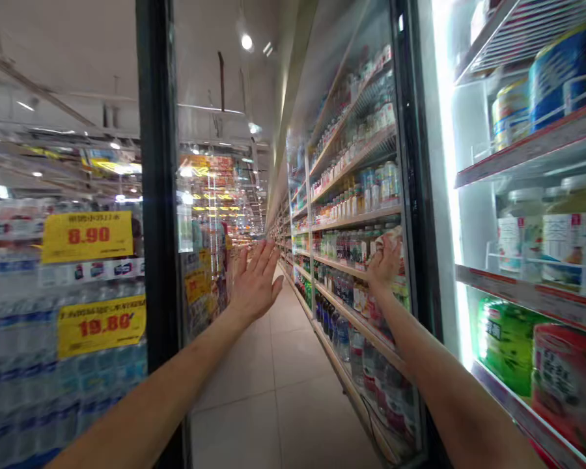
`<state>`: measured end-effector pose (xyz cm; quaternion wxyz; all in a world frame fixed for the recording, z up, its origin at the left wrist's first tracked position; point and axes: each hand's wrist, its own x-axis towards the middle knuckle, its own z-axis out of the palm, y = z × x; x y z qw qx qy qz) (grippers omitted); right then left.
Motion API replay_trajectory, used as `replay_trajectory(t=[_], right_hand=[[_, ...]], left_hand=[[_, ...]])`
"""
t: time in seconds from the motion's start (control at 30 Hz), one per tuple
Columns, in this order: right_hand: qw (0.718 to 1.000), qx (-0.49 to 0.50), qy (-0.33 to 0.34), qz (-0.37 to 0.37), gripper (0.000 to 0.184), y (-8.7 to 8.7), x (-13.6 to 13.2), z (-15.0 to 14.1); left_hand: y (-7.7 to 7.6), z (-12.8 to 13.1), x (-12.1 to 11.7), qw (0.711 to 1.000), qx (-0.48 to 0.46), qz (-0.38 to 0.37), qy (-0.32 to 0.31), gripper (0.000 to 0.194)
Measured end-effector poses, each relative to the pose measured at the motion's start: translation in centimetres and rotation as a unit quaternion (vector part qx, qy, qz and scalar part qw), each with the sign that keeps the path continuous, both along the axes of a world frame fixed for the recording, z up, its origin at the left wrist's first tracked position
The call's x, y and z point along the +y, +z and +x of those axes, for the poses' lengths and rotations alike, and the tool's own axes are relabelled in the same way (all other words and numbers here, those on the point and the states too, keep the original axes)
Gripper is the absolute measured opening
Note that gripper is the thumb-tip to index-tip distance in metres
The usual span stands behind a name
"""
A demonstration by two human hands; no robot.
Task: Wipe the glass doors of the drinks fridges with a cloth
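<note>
An open glass cooler door (159, 163) with a black frame stands in front of me. My left hand (256, 281) is at the glass with its fingers stretched out and nothing in it; whether the palm presses on the pane I cannot tell. Nearer the door's right edge, my right hand (385, 266) holds a crumpled pale cloth (394, 238) up at the pane. Its fingers are bent over the cloth, which is partly hidden by them. Through or in the glass, shelves of drinks (356, 195) and a tiled aisle floor (264, 371) show.
On the right, lit cooler shelves (532, 293) carry bottles (520, 228), blue cans (564, 78) and green packs (505, 339) close to my right arm. Yellow price signs (88, 236) hang before stacked bottled water (24, 384) at the left.
</note>
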<state>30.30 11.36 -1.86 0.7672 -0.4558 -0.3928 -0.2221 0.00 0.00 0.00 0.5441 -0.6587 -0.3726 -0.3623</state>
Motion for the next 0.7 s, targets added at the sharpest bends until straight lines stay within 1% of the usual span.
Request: replay_trajectory(t=[0.07, 0.13, 0.2, 0.23, 0.27, 0.3, 0.37, 0.4, 0.43, 0.47, 0.5, 0.53, 0.6, 0.63, 0.67, 0.7], right_hand=[[0.998, -0.065, -0.010, 0.018, 0.047, -1.8, -1.0, -2.0], [0.988, -0.152, -0.013, 0.030, 0.045, -3.7, -1.8, -3.7], [0.955, -0.295, -0.006, 0.037, 0.043, -5.4, -2.3, -4.7], [0.943, -0.331, -0.003, 0.036, 0.042, -6.1, -2.2, -4.6], [0.944, -0.327, -0.002, 0.032, 0.042, -6.6, -2.1, -4.2], [0.958, -0.284, -0.003, 0.028, 0.043, -6.9, -1.8, -3.5], [0.992, -0.125, -0.009, 0.021, 0.045, -7.5, -1.1, -1.9], [0.998, -0.052, -0.009, 0.018, 0.046, -7.9, -0.9, -1.4], [1.000, -0.013, -0.007, 0.016, 0.047, -8.4, -0.9, -1.4], [1.000, -0.013, -0.003, 0.017, 0.047, -9.1, -1.2, -1.8], [0.999, -0.049, 0.003, 0.019, 0.047, -9.9, -1.6, -2.6], [0.994, -0.106, 0.010, 0.020, 0.047, -10.9, -2.1, -3.7], [0.971, -0.237, 0.031, 0.019, 0.044, -12.9, -3.1, -5.8], [0.959, -0.279, 0.038, 0.016, 0.042, -13.8, -3.5, -6.5], [0.956, -0.290, 0.040, 0.013, 0.041, -14.4, -3.6, -6.7], [0.961, -0.274, 0.037, 0.012, 0.040, -14.9, -3.6, -6.6]], left_hand=[[-1.3, 0.7, 0.1, 1.000, 0.010, -0.012, -0.009, 0.051], [-2.7, 1.3, 0.1, 0.999, 0.021, -0.026, -0.018, 0.051], [-4.1, 1.6, 0.2, 0.998, 0.032, -0.043, -0.027, 0.051], [-4.7, 1.7, 0.2, 0.998, 0.034, -0.051, -0.031, 0.052], [-5.3, 1.6, 0.2, 0.997, 0.034, -0.056, -0.034, 0.053], [-5.7, 1.5, 0.2, 0.997, 0.032, -0.058, -0.036, 0.053], [-6.5, 1.3, 0.0, 0.997, 0.026, -0.060, -0.040, 0.052], [-6.8, 1.2, 0.0, 0.997, 0.023, -0.060, -0.042, 0.052], [-7.2, 1.2, -0.1, 0.997, 0.020, -0.059, -0.045, 0.051], [-7.6, 1.2, -0.1, 0.997, 0.017, -0.059, -0.047, 0.051], [-8.0, 1.2, -0.1, 0.997, 0.015, -0.059, -0.049, 0.050], [-8.4, 1.3, -0.1, 0.997, 0.014, -0.060, -0.051, 0.050], [-9.4, 1.4, 0.0, 0.996, 0.017, -0.065, -0.053, 0.049], [-9.9, 1.4, 0.0, 0.996, 0.019, -0.069, -0.053, 0.049], [-10.5, 1.2, -0.1, 0.996, 0.023, -0.071, -0.053, 0.048], [-11.0, 1.0, -0.1, 0.996, 0.026, -0.071, -0.054, 0.048]])
